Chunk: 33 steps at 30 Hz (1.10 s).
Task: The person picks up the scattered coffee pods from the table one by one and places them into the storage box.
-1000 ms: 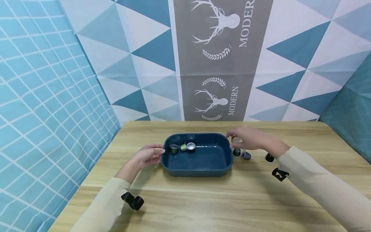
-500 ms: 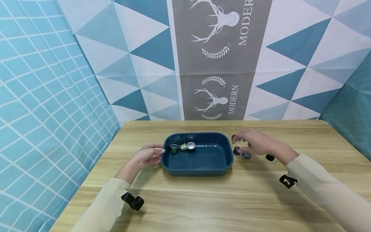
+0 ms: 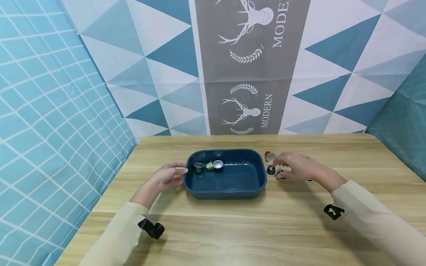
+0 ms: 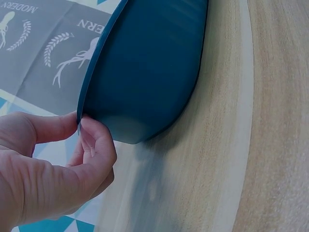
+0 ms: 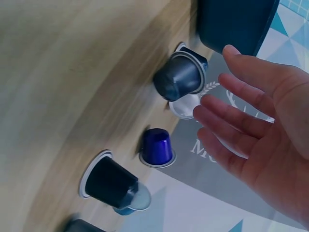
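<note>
My left hand (image 3: 169,176) pinches the left rim of a dark blue rectangular basin (image 3: 224,195); the left wrist view shows thumb and fingertips (image 4: 99,137) on either side of its thin edge. My right hand (image 3: 297,167) hovers over coffee capsules just right of the basin, fingers spread and holding nothing. Nearest its fingertips is a dark grey capsule (image 5: 176,77), partly hidden by the hand in the head view. Beside it stands a black capsule (image 3: 271,170), and a red one (image 3: 270,156) lies behind. Inside the basin are a green capsule (image 3: 199,168), a pale green one (image 3: 209,165) and a silver-lidded one (image 3: 217,164).
In the right wrist view, a purple-blue capsule (image 5: 157,146), a black-green capsule (image 5: 111,181) and a teal one (image 5: 137,199) lie farther along the wooden table (image 3: 213,231). A patterned cloth backdrop (image 3: 173,66) rises behind the table's far edge.
My right hand has moved away from the basin's right rim, rightward and down to the grey capsule, uncovering the red one. The left hand keeps its hold; the head view has tilted slightly.
</note>
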Tool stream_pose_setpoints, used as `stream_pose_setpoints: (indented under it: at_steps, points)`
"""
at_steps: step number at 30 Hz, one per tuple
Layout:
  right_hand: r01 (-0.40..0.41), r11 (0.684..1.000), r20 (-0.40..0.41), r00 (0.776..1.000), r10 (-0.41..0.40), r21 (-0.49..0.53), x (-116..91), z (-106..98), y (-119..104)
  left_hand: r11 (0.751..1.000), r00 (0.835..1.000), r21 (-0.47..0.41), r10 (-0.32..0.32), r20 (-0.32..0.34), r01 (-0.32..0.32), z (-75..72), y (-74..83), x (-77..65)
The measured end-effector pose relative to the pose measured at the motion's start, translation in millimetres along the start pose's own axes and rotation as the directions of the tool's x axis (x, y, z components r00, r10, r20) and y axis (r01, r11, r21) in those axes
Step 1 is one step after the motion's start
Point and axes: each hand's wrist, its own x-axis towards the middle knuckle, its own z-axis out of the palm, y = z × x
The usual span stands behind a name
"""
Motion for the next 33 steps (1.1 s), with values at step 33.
stream_pose_setpoints:
  at_steps: [33]
  points:
    - [0.033,0.999,-0.042,0.998,-0.035,-0.043,-8.1,27.5,10.9,1.0,1.0,-0.024,-0.003,0.011,0.004,0.7,0.2,-1.0]
